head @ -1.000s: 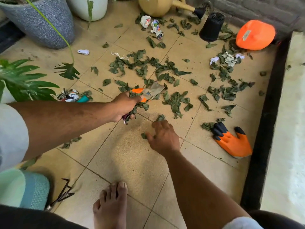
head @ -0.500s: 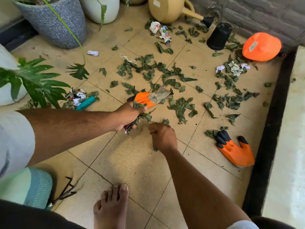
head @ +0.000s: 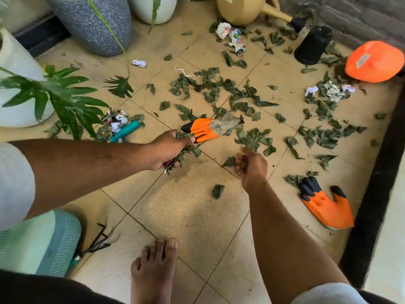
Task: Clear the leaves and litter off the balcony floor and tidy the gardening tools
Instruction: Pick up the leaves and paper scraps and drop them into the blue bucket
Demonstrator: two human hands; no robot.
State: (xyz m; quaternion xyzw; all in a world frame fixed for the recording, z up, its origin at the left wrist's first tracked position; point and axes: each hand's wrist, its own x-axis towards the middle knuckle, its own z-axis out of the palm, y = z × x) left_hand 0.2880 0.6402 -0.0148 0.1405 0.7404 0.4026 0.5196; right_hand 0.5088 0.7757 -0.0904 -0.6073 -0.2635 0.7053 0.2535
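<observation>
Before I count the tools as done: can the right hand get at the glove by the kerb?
Probably yes. The right hand is near the glove, with only bare tile and a few leaves between, though blur hides whether it is free.

Tan tiled floor [head: 188, 216], strewn with green leaves [head: 252, 139] and crumpled paper [head: 235, 40]. Orange gloves mid-floor [head: 208, 128] and near right [head: 326, 207]. Teal handle [head: 125, 131] at left; watering can [head: 238, 7], black pot [head: 312, 44], grey planter [head: 96, 23] far back.
</observation>
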